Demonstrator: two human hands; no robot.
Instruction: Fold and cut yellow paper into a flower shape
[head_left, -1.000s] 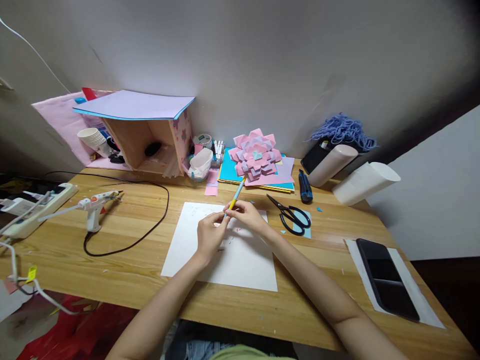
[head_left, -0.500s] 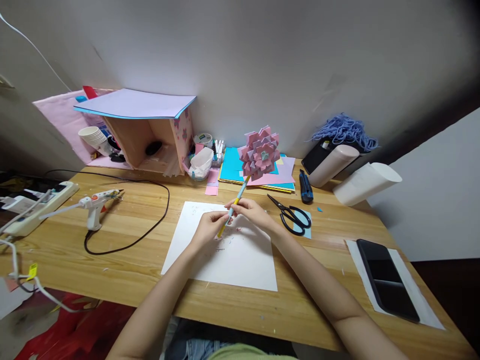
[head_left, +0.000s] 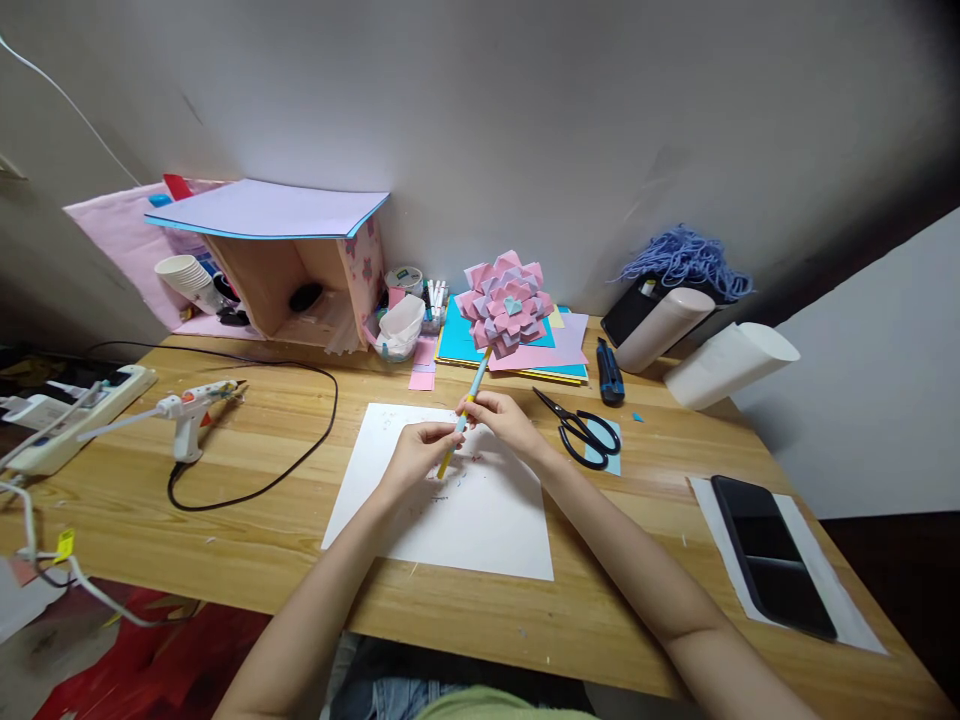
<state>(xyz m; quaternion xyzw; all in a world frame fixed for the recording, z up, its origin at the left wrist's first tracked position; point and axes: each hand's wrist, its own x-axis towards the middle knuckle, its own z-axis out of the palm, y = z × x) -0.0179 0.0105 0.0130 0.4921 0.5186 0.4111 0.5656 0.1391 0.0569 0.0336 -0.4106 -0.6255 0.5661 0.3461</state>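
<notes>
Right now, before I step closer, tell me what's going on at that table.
A person holds a pink and purple paper flower by its yellow and blue stem, left hand lower, right hand higher. Both hands are over a white sheet. Black scissors lie to the right, a glue gun to the left.

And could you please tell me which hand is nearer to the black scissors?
The right hand: it grips the striped stem just left of the scissors. The left hand is farther left, holding the same stem lower down.
</notes>
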